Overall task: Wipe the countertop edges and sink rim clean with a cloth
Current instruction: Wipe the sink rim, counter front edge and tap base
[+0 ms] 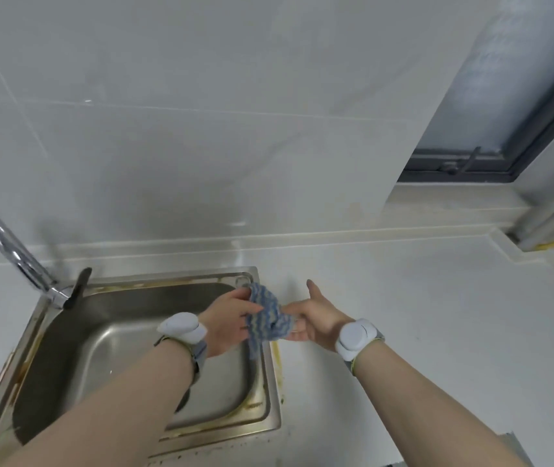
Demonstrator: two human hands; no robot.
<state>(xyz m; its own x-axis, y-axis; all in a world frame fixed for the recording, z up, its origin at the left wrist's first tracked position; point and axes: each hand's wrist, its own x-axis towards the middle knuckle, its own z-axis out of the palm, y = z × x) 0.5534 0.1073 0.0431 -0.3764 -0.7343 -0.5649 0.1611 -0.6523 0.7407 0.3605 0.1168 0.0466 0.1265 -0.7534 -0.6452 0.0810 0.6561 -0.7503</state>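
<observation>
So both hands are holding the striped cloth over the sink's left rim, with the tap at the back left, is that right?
Not quite: the head view shows both hands, left and right, holding the cloth over the sink's right rim. The tap is indeed back left.

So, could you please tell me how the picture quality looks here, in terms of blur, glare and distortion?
Head view: wide-angle bending curves the counter edge and window frame; the tap is smeared and carries bright glare; the cloth and both hands are soft; light is flat, with a faint shadow on the wall.
</observation>
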